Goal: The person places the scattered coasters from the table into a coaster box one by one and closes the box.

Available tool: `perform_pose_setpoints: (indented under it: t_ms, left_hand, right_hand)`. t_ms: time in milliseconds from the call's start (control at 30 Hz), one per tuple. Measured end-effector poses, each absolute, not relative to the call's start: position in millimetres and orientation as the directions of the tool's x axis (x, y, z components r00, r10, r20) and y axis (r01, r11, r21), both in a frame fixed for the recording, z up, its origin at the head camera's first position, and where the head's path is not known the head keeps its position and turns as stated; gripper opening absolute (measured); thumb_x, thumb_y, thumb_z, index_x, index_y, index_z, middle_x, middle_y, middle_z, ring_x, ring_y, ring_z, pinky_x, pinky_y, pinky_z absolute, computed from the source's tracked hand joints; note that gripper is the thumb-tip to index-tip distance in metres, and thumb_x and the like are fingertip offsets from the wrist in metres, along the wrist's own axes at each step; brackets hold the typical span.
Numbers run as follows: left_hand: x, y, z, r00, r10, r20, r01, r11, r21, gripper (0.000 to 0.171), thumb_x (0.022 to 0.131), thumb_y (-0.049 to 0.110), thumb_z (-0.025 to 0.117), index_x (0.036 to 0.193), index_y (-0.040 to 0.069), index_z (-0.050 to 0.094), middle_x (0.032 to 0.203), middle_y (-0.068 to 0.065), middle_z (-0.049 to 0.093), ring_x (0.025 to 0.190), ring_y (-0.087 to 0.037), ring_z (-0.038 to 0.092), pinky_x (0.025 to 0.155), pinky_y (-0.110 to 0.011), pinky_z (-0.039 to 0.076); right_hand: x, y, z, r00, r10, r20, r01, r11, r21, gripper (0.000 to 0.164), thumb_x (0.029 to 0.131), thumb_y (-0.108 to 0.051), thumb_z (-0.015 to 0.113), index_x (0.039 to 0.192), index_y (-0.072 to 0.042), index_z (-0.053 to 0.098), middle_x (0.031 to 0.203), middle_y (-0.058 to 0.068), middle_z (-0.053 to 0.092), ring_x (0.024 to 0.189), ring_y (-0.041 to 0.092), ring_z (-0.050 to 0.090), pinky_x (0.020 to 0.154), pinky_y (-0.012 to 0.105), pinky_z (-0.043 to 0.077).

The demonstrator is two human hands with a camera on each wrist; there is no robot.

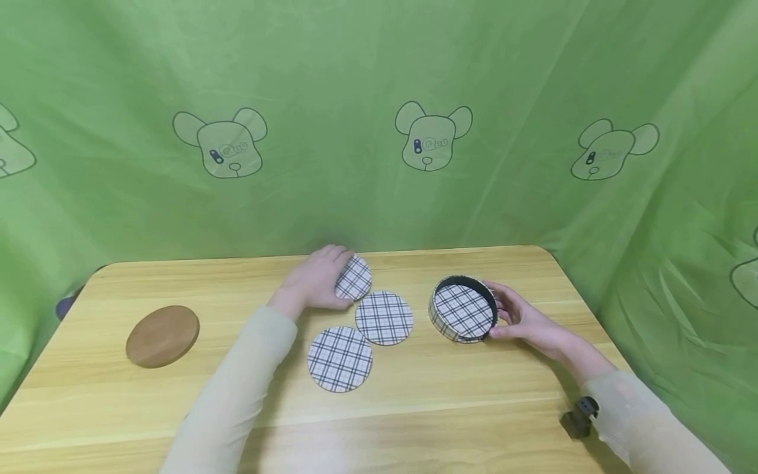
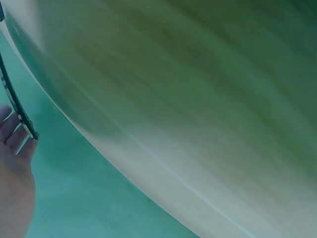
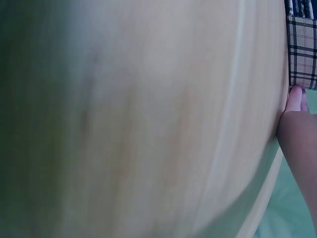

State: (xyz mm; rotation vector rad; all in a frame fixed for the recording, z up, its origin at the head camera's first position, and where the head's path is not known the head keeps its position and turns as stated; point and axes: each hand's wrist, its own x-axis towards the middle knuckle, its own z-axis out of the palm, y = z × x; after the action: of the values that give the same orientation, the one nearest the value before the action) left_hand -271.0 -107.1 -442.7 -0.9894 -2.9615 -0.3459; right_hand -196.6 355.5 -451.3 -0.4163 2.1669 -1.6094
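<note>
Near the table's back edge, my left hand holds a round plaid coaster by its left side, with the thumb at the near rim and the fingers at the far rim. In the left wrist view that coaster appears edge-on at the fingertips. Two more plaid coasters lie flat nearby, a middle coaster and a front coaster. To the right, my right hand grips the side of a round plaid holder with a dark inner wall. Inside the holder lies a plaid coaster. The right wrist view shows the holder's plaid side.
A brown round disc lies at the left of the wooden table. Green cloth with bear-head drawings hangs behind and at the sides. A small black device is at the right forearm.
</note>
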Motion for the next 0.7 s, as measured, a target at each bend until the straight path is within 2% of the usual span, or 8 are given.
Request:
perform_pose_setpoints:
  t_ms: [233, 433, 700]
  left_hand:
    - [-268, -100, -439, -0.778, 0.622, 0.088, 0.627, 0.759, 0.174, 0.111, 0.079, 0.058, 0.080, 0.162, -0.001, 0.036, 0.165, -0.020, 0.044, 0.156, -0.037, 0.039, 0.134, -0.049, 0.030]
    - [-266, -89, -434, -0.741, 0.661, 0.115, 0.671, 0.727, 0.145, 0.113, 0.078, 0.060, 0.081, 0.162, -0.001, 0.037, 0.164, -0.019, 0.044, 0.155, -0.037, 0.040, 0.133, -0.049, 0.031]
    - [-262, -69, -426, -0.704, 0.697, 0.136, 0.710, 0.692, 0.129, 0.113, 0.078, 0.061, 0.083, 0.162, 0.000, 0.036, 0.165, -0.018, 0.044, 0.155, -0.035, 0.039, 0.134, -0.048, 0.030]
  right_hand:
    - [-198, 358, -454, -0.871, -0.469, -0.146, 0.001, 0.295, -0.955, 0.102, 0.089, 0.006, 0.074, 0.169, -0.003, 0.012, 0.169, 0.035, 0.011, 0.130, -0.006, 0.051, 0.107, 0.008, 0.045]
    - [-200, 359, -457, -0.876, -0.459, -0.148, 0.001, 0.306, -0.952, 0.101, 0.089, 0.007, 0.074, 0.169, -0.004, 0.013, 0.168, 0.026, 0.022, 0.131, -0.006, 0.052, 0.108, 0.008, 0.044]
    - [-199, 358, -454, -0.868, -0.474, -0.147, 0.005, 0.288, -0.958, 0.102, 0.089, 0.007, 0.074, 0.169, -0.003, 0.011, 0.170, 0.036, 0.010, 0.130, -0.006, 0.050, 0.107, 0.009, 0.045]
